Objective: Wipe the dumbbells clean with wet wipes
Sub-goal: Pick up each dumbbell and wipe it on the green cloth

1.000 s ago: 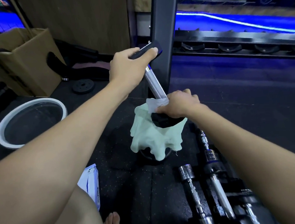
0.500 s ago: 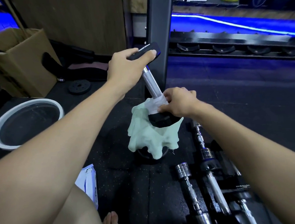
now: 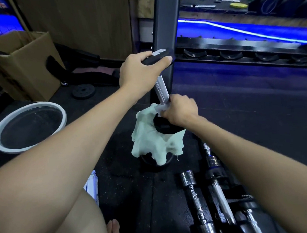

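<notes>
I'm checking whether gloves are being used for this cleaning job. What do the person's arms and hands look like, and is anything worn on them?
Nothing worn: the left hand and right hand are bare, no gloves, rings, watch or wristband visible. Both forearms are bare, with no sleeve in view.

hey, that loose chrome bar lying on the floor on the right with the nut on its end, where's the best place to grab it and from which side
Probably the chrome bar is best gripped on its threaded shaft, just below the nut end, coming down from above. It lies flat on the mat, so the top is open; another bar lies close on its right, so let the fingers wrap in from the clear left side.
</notes>
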